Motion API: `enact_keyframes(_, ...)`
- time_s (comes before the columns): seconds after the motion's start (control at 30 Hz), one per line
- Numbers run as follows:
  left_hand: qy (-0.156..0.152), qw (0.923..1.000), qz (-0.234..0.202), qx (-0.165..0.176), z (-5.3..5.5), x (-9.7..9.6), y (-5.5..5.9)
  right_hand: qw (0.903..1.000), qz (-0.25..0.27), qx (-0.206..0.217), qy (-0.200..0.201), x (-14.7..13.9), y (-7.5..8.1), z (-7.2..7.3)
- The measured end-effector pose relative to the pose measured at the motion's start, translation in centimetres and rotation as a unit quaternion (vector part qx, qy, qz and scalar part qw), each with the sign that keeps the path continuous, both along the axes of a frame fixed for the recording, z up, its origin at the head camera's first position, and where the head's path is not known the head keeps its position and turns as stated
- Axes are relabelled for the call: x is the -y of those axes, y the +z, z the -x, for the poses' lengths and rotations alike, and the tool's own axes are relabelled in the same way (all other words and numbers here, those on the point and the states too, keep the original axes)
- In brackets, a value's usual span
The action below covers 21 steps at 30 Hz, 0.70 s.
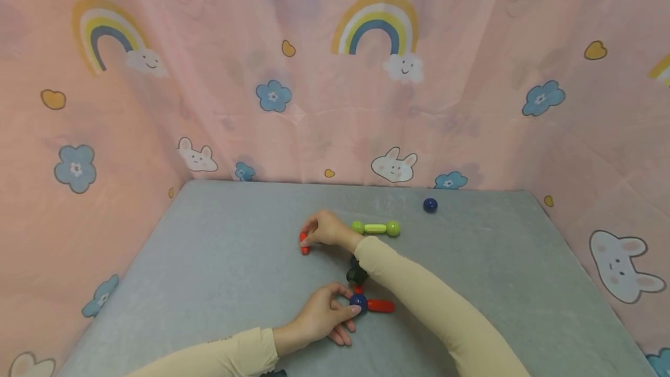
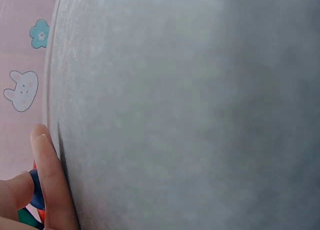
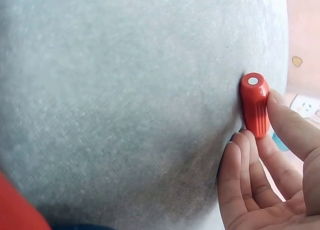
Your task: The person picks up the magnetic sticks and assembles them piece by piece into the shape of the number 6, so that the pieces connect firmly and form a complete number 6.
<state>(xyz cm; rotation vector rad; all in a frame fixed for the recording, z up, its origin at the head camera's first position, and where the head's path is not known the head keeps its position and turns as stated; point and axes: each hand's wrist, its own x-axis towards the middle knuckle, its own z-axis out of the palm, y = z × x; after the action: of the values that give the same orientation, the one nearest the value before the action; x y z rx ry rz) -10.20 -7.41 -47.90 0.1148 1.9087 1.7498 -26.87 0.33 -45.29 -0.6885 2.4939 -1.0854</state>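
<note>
My left hand (image 1: 320, 314) pinches a dark blue ball (image 1: 358, 302) between thumb and fingers. Out of the ball's right side sticks a red rod (image 1: 381, 306), and a second, shorter red piece (image 1: 358, 290) shows at its far side. Farther out, my right hand (image 1: 328, 229) has its thumb and fingers on another red rod (image 1: 305, 244). In the right wrist view this red rod (image 3: 256, 105) has ridged sides and a pale round disc at its end. The left wrist view shows just a sliver of the blue ball (image 2: 37, 190) behind the fingers.
Behind the right wrist lies a light green bar (image 1: 375, 228) with a green ball at each end. A loose dark blue ball (image 1: 430, 205) sits near the back edge of the grey table (image 1: 220, 237). Patterned pink curtains (image 1: 314, 132) hang around it.
</note>
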Motion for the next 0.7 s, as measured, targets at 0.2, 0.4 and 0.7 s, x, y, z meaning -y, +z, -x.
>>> enact_keyframes(0.2,-0.001,1.0000,0.003,-0.002,-0.05,0.00,0.18,0.9997,0.016,0.014,-0.015,-0.14,0.05,-0.16)
enact_keyframes(0.4,-0.004,1.0000,0.004,-0.004,-0.10,0.04,0.33,0.9982,0.035,0.041,-0.028,-0.27,0.11,-0.23)
enact_keyframes(0.7,-0.002,1.0000,0.005,-0.004,-0.09,-0.02,0.34,0.9894,0.090,0.101,-0.052,-0.50,-0.24,0.04)
